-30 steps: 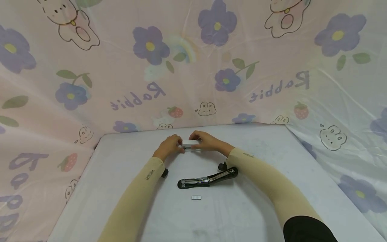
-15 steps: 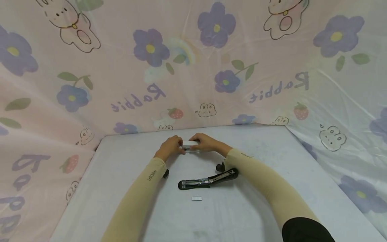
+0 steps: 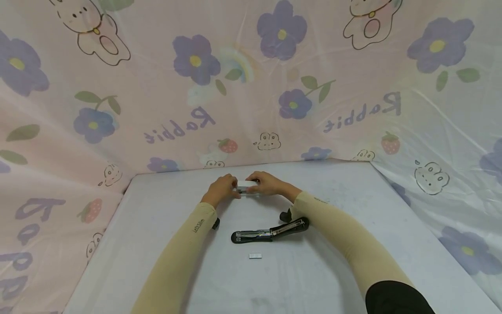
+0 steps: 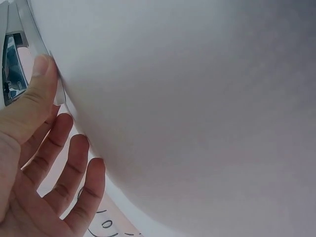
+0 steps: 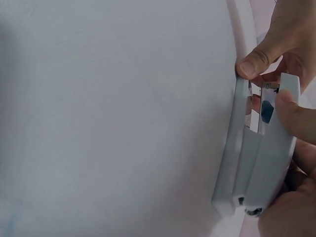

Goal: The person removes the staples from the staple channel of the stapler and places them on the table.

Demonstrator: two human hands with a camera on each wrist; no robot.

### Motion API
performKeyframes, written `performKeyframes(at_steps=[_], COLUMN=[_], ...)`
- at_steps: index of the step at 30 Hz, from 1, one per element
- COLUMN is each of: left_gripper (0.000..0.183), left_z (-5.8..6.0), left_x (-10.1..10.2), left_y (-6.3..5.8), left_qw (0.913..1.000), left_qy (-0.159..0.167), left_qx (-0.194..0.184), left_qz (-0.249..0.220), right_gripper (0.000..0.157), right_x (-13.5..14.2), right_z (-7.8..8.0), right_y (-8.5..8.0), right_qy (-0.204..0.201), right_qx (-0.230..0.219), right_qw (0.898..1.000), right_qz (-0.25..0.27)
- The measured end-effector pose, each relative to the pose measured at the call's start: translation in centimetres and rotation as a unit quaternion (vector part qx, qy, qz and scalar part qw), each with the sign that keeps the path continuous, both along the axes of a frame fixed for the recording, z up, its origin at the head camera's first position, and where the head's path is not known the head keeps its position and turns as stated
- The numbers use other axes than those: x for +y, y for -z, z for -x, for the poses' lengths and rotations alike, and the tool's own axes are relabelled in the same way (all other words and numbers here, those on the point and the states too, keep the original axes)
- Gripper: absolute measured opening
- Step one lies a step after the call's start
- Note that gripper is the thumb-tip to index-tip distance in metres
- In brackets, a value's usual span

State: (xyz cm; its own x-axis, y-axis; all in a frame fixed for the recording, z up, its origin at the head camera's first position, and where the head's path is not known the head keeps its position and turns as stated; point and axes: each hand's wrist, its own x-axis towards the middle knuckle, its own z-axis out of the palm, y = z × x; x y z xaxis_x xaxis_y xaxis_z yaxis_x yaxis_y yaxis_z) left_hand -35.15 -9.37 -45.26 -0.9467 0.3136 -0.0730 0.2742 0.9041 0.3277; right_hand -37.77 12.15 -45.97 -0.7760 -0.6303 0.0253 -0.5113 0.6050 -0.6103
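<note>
At the far middle of the table, both hands hold a white stapler (image 3: 246, 185) lying crosswise between them. The left hand (image 3: 221, 191) pinches its left end; in the left wrist view the thumb (image 4: 40, 74) presses on one side and the index finger is behind. My right hand (image 3: 268, 183) grips the other end, with a thumb on the upper arm in the right wrist view. There the stapler (image 5: 264, 163) shows a gap between base and upper arm near the left-hand end. The right palm and the stapler's far side are hidden.
A black stapler (image 3: 270, 232) lies on the white table (image 3: 313, 270), folded wide apart with its metal rail showing. In front of it is a small strip of staples (image 3: 255, 256). A patterned cloth (image 3: 251, 91) hangs behind the table and at both sides.
</note>
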Motion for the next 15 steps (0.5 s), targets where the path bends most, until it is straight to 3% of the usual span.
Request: performKeyframes(at_steps=[7,15], left_gripper=[0.041,0.044], left_z=[-0.1,-0.4], left_x=[0.1,0.1], left_y=[-0.1,-0.5], left_qw=[0.9999,0.9999], left_qy=[-0.005,0.003], left_qx=[-0.006,-0.01], left_qz=[0.007,0.01], right_gripper=[0.055,0.058], right_x=[1.0,1.3], right_z=[0.5,0.3], right_y=[0.7,0.5], right_qy=[0.015,0.003], right_qx=[-0.068,-0.04], right_qw=[0.995,0.997], right_qz=[0.075,0.071])
